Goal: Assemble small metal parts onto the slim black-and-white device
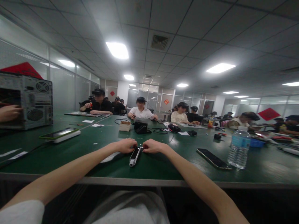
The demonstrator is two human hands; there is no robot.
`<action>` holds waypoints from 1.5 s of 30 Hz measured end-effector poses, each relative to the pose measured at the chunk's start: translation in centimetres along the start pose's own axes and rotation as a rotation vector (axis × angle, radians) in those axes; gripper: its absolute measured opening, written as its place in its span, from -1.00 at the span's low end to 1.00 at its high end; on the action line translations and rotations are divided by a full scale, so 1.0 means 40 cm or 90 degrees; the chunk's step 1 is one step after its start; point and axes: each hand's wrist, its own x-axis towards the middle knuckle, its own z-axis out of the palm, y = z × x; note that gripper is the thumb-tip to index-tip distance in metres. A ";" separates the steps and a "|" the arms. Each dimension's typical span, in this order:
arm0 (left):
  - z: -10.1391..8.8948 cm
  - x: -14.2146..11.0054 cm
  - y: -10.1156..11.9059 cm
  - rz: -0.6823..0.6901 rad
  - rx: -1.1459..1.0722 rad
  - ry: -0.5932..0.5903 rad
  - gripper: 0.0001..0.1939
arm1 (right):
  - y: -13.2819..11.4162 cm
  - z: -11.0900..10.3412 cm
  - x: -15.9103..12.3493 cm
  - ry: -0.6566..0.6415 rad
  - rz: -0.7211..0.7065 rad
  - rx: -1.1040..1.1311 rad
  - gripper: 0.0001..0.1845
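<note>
A slim white pen-shaped device (135,157) with a long black face lies on the green table, its near end pointing toward me. My left hand (126,145) is closed at the left of its far end, fingers curled downward. From the right, my right hand (153,146) is closed at the same far end, thumb and fingers pinched together by the device's edge. The fingertips are small and partly hidden behind the knuckles. Beside my left forearm lies a crumpled whitish piece (109,157), partly covered by the arm.
A dark phone (213,158) and a water bottle (239,147) stand to the right. Beyond my hands are a small box (124,126) and a black object (141,127) with cables. At left sit a green-edged device (60,133) and a computer case (37,102) with another person's hand. Co-workers sit opposite.
</note>
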 end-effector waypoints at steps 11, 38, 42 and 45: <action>-0.006 -0.001 0.005 -0.003 0.012 -0.015 -0.85 | -0.004 -0.006 0.001 -0.052 0.062 0.028 -0.73; 0.004 0.002 -0.004 0.010 0.017 0.007 -0.84 | 0.006 -0.019 -0.009 0.142 -0.032 0.121 -0.83; 0.003 0.002 -0.005 0.009 0.021 0.005 -0.86 | 0.009 -0.011 -0.005 0.122 -0.042 0.143 -0.82; -0.001 0.001 -0.002 0.006 0.016 0.002 -0.87 | 0.013 -0.008 -0.004 0.113 -0.040 0.135 -0.81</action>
